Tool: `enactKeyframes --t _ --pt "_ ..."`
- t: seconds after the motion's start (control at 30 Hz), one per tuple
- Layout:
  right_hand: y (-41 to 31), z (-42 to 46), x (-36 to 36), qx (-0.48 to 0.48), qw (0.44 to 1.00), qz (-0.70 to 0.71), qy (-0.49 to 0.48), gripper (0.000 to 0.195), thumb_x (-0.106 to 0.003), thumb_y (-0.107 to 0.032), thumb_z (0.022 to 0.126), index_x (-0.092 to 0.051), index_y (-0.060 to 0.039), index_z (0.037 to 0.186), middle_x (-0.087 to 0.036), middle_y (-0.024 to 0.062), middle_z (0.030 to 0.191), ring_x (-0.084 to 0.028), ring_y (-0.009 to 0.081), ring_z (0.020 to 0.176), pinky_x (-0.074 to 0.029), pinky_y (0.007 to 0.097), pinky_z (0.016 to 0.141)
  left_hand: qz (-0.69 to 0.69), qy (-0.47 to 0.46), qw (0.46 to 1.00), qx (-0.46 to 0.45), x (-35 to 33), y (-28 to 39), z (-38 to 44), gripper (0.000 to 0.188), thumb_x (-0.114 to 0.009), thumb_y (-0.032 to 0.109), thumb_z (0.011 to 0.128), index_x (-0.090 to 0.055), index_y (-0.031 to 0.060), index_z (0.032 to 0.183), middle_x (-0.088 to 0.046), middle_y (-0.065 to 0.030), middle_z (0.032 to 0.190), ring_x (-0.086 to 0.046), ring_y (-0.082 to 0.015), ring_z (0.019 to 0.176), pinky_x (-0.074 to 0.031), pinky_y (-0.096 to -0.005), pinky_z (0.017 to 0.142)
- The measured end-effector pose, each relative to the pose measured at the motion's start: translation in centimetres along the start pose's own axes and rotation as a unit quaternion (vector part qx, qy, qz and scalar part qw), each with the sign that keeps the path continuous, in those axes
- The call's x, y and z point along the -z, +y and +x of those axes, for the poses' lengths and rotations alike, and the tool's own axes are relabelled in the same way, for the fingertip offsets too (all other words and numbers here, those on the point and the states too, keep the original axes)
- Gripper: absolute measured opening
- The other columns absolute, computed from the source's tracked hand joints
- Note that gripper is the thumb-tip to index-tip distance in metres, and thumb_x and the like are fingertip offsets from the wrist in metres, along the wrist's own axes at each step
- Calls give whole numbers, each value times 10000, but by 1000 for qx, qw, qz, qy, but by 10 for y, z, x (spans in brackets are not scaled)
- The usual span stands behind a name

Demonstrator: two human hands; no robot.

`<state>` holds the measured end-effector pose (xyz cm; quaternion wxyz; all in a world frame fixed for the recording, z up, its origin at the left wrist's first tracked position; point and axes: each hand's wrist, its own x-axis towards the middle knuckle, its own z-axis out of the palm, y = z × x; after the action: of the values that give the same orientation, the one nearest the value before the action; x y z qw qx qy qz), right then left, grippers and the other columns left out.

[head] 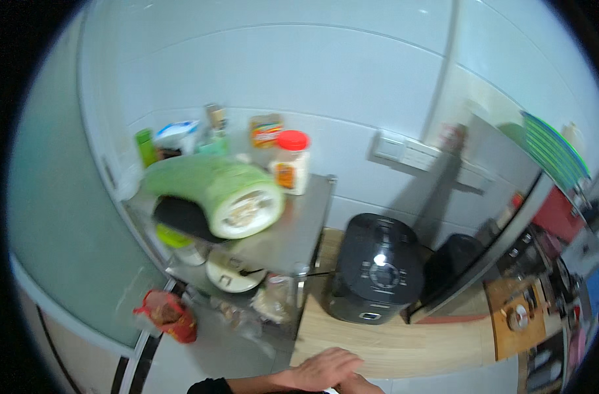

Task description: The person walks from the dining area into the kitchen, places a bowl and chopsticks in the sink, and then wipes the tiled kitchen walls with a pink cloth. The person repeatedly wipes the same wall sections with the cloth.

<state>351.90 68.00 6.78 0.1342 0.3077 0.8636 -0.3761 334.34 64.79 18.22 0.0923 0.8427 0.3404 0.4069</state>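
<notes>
At the bottom middle, my left hand (324, 367) lies across my right hand (359, 385), near the front edge of a wooden countertop (393, 347). The two hands touch; the lower one is partly cut off by the picture's edge, and whether anything is between them is hidden. Behind them on the counter stands a black rice cooker (378, 271). To the left, a large cut winter melon (216, 194) rests on a steel rack shelf (294, 221), its pale seedy inside facing out. Beside it stands a clear jar with a red lid (292, 165).
A red bag (169, 317) is low at the left by a frosted glass door (58, 172). The lower shelf holds a white lidded pot (233, 271) and a plastic bag (275, 300). At right are a dark-fronted appliance (482, 261) and a wooden cutting board (514, 320) with a jar.
</notes>
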Motion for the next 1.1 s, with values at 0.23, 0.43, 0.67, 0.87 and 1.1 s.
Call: enactKeyframes --t 0.23,0.43,0.67,0.87,1.1 --pt "-106 30 -16 130 969 -12 -211 451 -423 -404 923 -549 -37 1153 -622 215 997 -596 335 952 -472 394 816 -161 -210 940 214 3 34 -96 536 -480 406 908 -409 16 1269 -550 -216 1147 -542 -380 1047 -431 -441 872" --pt "-201 41 -85 178 927 -44 -328 429 -434 -382 919 -552 -41 1151 -615 202 1024 -587 314 973 -461 380 833 -260 -130 896 335 61 100 -222 667 -481 569 852 -427 53 1271 -556 -207 1145 -554 -352 1035 -432 -413 866" --pt "-299 42 -154 218 882 -86 -408 403 -446 -355 915 -555 -46 1150 -605 188 1055 -575 289 997 -449 365 853 -254 49 886 384 115 176 -330 474 -457 413 908 -504 40 1197 -592 -193 1103 -578 -347 1008 -442 -391 845" --pt "-351 55 -181 216 859 -119 -448 382 -458 -333 910 -558 -50 1148 -597 176 1081 -566 267 1018 -439 351 870 -182 97 850 484 145 212 -371 402 -449 386 919 -561 51 1112 -623 -188 1026 -595 -356 943 -463 -394 810" --pt "-395 102 -201 217 830 -157 -488 359 -470 -306 906 -561 -55 1146 -588 161 1112 -554 242 1042 -427 335 890 -30 163 874 456 162 201 -416 318 -413 308 954 -578 44 1018 -632 -163 925 -624 -333 810 -499 -405 703"
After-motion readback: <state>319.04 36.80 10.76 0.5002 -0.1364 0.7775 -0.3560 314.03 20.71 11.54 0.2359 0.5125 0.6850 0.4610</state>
